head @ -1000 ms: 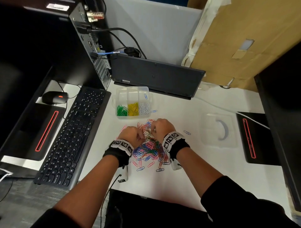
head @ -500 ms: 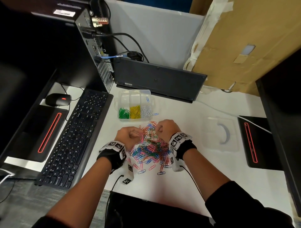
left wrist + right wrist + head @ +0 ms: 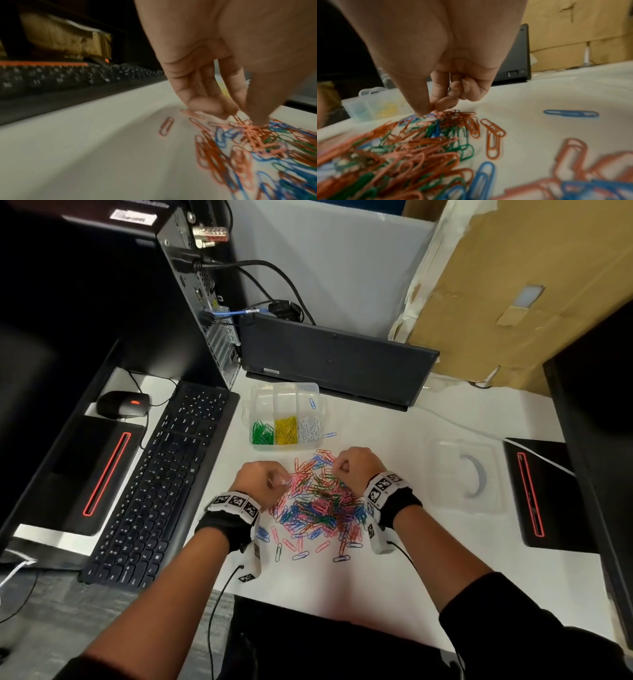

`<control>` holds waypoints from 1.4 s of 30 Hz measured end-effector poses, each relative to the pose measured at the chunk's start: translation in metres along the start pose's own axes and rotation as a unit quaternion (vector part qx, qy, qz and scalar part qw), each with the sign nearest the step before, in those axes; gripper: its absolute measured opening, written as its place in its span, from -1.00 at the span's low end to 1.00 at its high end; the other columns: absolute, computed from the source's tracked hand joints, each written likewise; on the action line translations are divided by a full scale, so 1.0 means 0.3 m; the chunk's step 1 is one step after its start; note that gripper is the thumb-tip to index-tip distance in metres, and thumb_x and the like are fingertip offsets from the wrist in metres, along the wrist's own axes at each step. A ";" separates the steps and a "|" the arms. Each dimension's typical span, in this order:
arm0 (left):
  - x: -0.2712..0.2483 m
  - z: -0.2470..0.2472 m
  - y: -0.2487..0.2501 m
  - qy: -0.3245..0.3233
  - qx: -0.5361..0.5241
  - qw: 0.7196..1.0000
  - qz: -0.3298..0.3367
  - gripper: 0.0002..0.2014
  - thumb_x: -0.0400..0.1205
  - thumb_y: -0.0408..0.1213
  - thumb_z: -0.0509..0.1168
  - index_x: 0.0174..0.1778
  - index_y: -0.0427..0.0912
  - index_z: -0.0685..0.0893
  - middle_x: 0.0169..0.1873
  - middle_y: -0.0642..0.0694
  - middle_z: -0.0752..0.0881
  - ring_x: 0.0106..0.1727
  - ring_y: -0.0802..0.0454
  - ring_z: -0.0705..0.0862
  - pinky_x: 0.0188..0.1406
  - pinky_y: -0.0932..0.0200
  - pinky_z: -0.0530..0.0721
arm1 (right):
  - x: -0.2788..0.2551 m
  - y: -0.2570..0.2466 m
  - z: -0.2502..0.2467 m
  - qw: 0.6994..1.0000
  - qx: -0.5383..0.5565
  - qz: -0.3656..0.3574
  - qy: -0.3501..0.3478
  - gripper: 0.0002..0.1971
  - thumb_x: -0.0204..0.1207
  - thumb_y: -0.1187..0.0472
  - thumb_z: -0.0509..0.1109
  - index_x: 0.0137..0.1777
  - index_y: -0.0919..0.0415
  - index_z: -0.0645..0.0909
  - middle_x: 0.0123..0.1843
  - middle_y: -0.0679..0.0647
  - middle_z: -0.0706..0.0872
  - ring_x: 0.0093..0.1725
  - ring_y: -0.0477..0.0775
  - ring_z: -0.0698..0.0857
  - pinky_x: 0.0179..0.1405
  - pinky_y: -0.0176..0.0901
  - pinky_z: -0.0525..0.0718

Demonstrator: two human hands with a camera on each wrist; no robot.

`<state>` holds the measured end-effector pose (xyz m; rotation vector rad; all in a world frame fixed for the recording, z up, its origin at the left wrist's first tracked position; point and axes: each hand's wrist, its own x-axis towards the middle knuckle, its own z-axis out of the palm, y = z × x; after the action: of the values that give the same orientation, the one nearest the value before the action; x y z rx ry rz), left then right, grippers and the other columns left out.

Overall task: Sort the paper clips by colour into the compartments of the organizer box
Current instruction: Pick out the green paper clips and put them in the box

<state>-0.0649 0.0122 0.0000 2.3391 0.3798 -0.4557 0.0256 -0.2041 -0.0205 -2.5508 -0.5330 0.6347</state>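
A heap of pink, blue, green and orange paper clips point(image 3: 318, 505) lies on the white table in front of me. Behind it stands the clear organizer box point(image 3: 270, 402), with green clips point(image 3: 263, 433), yellow clips point(image 3: 286, 430) and white clips point(image 3: 309, 429) in its front row. One blue clip point(image 3: 312, 403) lies in a back compartment. My left hand point(image 3: 274, 479) pinches pink clips point(image 3: 238, 119) at the heap's left edge. At the far edge, my right hand point(image 3: 339, 469) pinches a clip point(image 3: 435, 113) between thumb and forefinger.
A black keyboard point(image 3: 161, 484) and mouse point(image 3: 123, 404) lie to the left. The clear lid point(image 3: 462, 474) rests at the right, beside a black device point(image 3: 534, 494). A dark laptop point(image 3: 335, 357) and a computer tower point(image 3: 191, 285) stand behind the box. One blue clip point(image 3: 329, 435) lies loose by the box.
My left hand has shifted left, from the middle of the heap to its left edge. The right hand stays at the far side, still picking at clips.
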 end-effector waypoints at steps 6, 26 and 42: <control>-0.070 0.011 -0.058 -0.137 0.175 0.964 -0.147 -0.54 0.20 0.25 0.60 -0.31 -0.09 0.78 -0.36 0.08 0.78 -0.25 0.13 0.75 -0.06 0.16 0.75 | 0.000 0.017 -0.005 0.999 0.041 -0.015 0.017 -0.97 0.39 0.21 0.58 -0.22 0.12 0.77 -0.32 -0.18 0.57 -0.30 -0.17 0.57 -0.20 -0.28 0.54; -0.209 0.113 -0.060 -0.033 0.007 0.987 -0.154 -0.80 0.29 -0.08 0.66 -0.35 -0.07 0.83 -0.36 0.13 0.78 -0.35 0.17 0.72 -0.14 0.23 0.78 | -0.107 0.053 -0.013 0.882 0.456 0.113 0.026 -0.90 0.54 0.28 0.51 -0.03 0.32 0.74 -0.15 0.26 0.76 -0.25 0.04 0.65 -0.25 -0.25 0.66; -0.222 0.172 -0.043 0.048 -0.005 0.996 -0.077 -0.86 0.45 -0.39 0.44 -0.23 -0.04 0.83 -0.35 0.05 0.78 -0.29 0.17 0.70 -0.02 0.34 0.67 | -0.168 0.068 -0.016 0.808 0.565 0.166 -0.008 -0.92 0.62 0.37 0.39 0.01 0.41 0.66 -0.08 0.36 0.78 -0.13 0.20 0.81 -0.15 -0.14 0.81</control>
<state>-0.1407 -0.0241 -0.0148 2.3369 0.6099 -0.4142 -0.0080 -0.2460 -0.0100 -1.4674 0.2832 0.7681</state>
